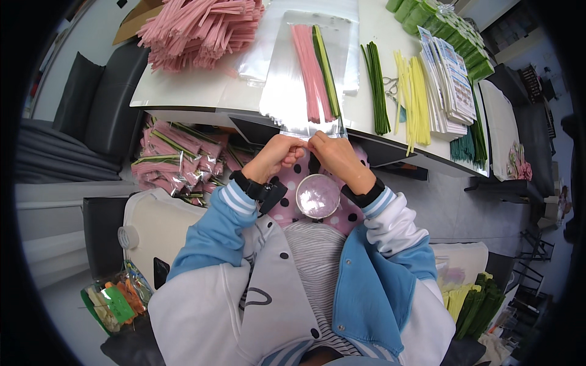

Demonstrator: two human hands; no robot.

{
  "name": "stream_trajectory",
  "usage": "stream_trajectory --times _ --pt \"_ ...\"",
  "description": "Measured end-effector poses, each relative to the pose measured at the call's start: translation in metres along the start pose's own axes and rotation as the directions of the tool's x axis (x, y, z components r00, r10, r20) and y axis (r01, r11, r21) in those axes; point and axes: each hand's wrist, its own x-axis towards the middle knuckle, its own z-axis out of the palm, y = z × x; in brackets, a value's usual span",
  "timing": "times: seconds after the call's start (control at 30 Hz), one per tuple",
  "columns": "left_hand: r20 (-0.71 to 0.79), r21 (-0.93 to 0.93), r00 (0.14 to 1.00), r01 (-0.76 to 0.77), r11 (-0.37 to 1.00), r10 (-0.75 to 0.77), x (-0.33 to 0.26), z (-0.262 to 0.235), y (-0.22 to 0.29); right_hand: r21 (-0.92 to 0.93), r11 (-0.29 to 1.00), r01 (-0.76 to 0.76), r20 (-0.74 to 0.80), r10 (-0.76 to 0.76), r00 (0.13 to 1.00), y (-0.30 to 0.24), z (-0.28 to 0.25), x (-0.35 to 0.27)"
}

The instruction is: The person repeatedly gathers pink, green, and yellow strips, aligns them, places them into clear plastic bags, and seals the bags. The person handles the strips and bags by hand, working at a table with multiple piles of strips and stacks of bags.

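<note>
A clear plastic bag (298, 128) lies on the table's near edge. Inside it are pink pipe cleaners (309, 73) with a few dark green and yellow-green ones (330, 76) along their right side. My left hand (278, 157) pinches the bag's near end, its fingers curled. Close beside it, my right hand (339, 160) grips the same end, thumb and fingers pressed together. A round, pale-rimmed, see-through thing (318, 196) rests on my lap below my hands; I cannot make out its kind.
Loose pink pipe cleaners (198, 30) are heaped at the table's far left. Green (375, 88) and yellow (417, 100) bundles, scissors (390, 87) and printed sheets (444, 79) lie to the right. Filled bags (177, 155) pile up below the table's left side.
</note>
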Motion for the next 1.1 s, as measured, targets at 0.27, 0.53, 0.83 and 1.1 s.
stream_trajectory --times 0.27,0.53,0.83,1.1 --pt "-0.128 0.208 0.986 -0.079 0.975 0.107 0.011 0.01 -0.002 0.089 0.996 0.012 0.001 -0.012 1.0 -0.006 -0.006 -0.002" --pt "-0.135 0.184 0.98 -0.12 0.976 0.146 0.021 -0.002 -0.005 0.822 0.454 -0.344 0.038 0.56 0.828 0.008 -0.051 -0.035" --pt "-0.145 0.194 0.978 -0.119 0.974 0.149 0.016 -0.012 -0.001 0.943 0.096 -0.318 0.247 0.438 0.864 -0.034 -0.109 -0.096" --pt "-0.142 0.161 0.972 -0.167 0.973 0.19 0.016 -0.012 -0.002 0.772 0.045 -0.634 0.565 0.408 0.717 -0.037 -0.052 -0.106"
